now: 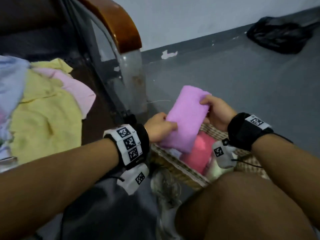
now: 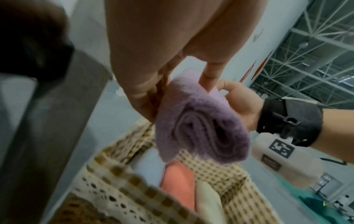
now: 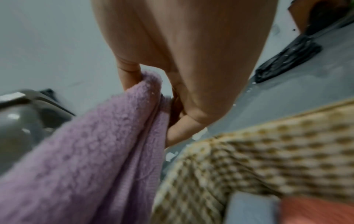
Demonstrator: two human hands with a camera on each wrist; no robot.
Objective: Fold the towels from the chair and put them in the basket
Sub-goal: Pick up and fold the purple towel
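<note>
A folded purple towel (image 1: pixel 185 116) (image 2: pixel 199 125) (image 3: pixel 91 151) hangs over the woven basket (image 1: pixel 174 163) (image 2: pixel 118 195) (image 3: pixel 268 145), held between both hands. My left hand (image 1: pixel 159 128) (image 2: pixel 157 97) pinches its near left edge, thumb on top. My right hand (image 1: pixel 216 111) (image 3: pixel 162 97) pinches its far right edge. Inside the basket lie a folded pink towel (image 1: pixel 199 153) (image 2: pixel 178 180), a cream one (image 2: pixel 206 201) and a pale blue one (image 2: pixel 149 163). Unfolded yellow (image 1: pixel 45 116), pink (image 1: pixel 76 89) and light blue (image 1: pixel 10 80) towels are heaped on the chair seat at left.
The chair's wooden armrest (image 1: pixel 117 21) and grey metal leg (image 1: pixel 133 80) stand just left of the basket. A black plastic bag (image 1: pixel 280 37) lies on the grey floor by the wall, far right. My knee (image 1: pixel 242 205) is close in front of the basket.
</note>
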